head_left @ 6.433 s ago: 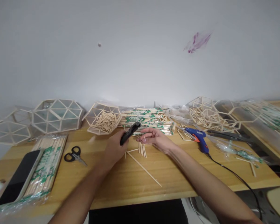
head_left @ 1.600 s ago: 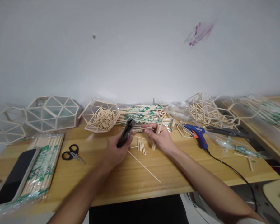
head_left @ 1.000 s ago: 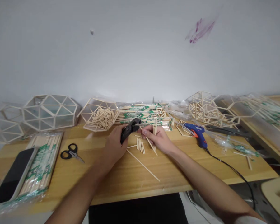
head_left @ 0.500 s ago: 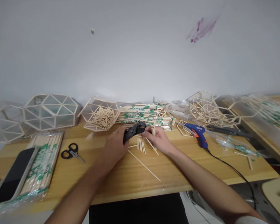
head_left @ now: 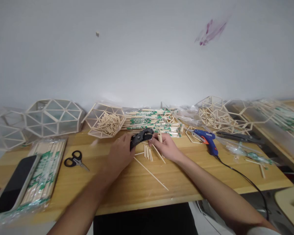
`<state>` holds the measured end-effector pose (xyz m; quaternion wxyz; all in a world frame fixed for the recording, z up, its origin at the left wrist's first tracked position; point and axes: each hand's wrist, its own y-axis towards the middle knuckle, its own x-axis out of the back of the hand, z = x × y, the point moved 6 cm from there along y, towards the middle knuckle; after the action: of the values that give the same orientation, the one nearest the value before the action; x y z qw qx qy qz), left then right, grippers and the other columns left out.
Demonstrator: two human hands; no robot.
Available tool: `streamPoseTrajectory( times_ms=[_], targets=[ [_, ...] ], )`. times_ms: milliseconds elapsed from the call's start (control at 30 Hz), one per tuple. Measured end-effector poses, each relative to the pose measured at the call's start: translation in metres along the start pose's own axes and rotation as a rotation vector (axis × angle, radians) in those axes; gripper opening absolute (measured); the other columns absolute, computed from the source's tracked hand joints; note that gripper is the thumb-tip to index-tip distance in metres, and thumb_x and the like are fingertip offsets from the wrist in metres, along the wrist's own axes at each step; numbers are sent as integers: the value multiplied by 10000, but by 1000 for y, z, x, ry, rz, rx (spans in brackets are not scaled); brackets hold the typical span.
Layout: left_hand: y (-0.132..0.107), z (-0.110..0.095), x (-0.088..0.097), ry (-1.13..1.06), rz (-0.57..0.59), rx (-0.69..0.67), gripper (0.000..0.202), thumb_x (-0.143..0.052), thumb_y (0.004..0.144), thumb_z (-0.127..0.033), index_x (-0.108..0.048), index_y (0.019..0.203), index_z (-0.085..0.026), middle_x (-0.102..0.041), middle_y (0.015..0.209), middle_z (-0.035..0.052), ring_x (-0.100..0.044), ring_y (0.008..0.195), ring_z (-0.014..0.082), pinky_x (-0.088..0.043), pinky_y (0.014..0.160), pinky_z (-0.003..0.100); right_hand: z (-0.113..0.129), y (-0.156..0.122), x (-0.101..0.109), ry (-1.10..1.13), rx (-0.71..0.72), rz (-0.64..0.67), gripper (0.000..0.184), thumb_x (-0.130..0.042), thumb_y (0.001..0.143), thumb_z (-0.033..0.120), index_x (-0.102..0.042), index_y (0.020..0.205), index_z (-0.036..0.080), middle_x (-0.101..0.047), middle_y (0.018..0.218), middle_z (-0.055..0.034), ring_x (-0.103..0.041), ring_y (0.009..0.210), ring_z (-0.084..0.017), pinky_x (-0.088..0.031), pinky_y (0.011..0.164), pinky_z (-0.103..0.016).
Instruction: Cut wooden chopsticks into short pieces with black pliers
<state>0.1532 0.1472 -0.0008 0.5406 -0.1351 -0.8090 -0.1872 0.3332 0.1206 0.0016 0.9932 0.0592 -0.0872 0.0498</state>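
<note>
My left hand (head_left: 120, 150) is closed round a black hand cutter (head_left: 141, 137), its curved jaw pointing right. Close to that jaw, my right hand (head_left: 167, 147) pinches thin wooden sticks (head_left: 158, 153); one slants down toward the table and a short piece stands up between the fingers. Whether the jaw touches a stick I cannot tell. Several short cut sticks (head_left: 148, 153) lie in a row below the hands. A longer stick (head_left: 152, 173) lies slantwise on the table in front of them.
Scissors (head_left: 76, 160), a phone (head_left: 16, 182) and bagged chopsticks (head_left: 45, 169) lie left. Behind stand stick-frame polyhedra (head_left: 52, 117), a frame bowl of cut pieces (head_left: 107, 124) and wrapped chopsticks (head_left: 147, 119). A blue glue gun (head_left: 210, 142) with its cord (head_left: 242, 174) lies right.
Almost nothing differs. The slanting stick in my right hand has shifted slightly up and left, and the cutter stays at nearly the same spot.
</note>
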Motion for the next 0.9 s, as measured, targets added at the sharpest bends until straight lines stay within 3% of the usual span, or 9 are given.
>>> streamPoseTrajectory(
  times_ms=[233, 533, 900],
  targets=[
    [-1, 1, -4, -53, -9, -32, 296, -568, 895, -202, -583, 1191, -193, -712, 1132, 112, -689, 1044, 288, -527, 893, 405, 0, 1, 1, 22, -2, 4, 454, -660, 898, 561, -659, 662, 173, -567, 628, 15, -466, 600, -126, -373, 629, -262],
    [-1, -1, -2, -61, 3, -14, 249, -538, 913, -210, -583, 1157, -191, -713, 1093, 107, -688, 995, 286, -521, 832, 388, 0, 0, 1, -26, 48, 6, 385, -602, 942, 464, -683, 703, 174, -659, 712, -20, -554, 685, -156, -435, 727, -287],
    [0, -2, -2, -63, 16, -21, 257, -543, 906, -215, -584, 1158, -189, -710, 1120, 119, -684, 1017, 293, -520, 866, 402, -1, 0, 1, -24, 10, 0, 420, -605, 934, 508, -669, 678, 181, -638, 695, -19, -560, 691, -163, -425, 711, -285]
  ],
)
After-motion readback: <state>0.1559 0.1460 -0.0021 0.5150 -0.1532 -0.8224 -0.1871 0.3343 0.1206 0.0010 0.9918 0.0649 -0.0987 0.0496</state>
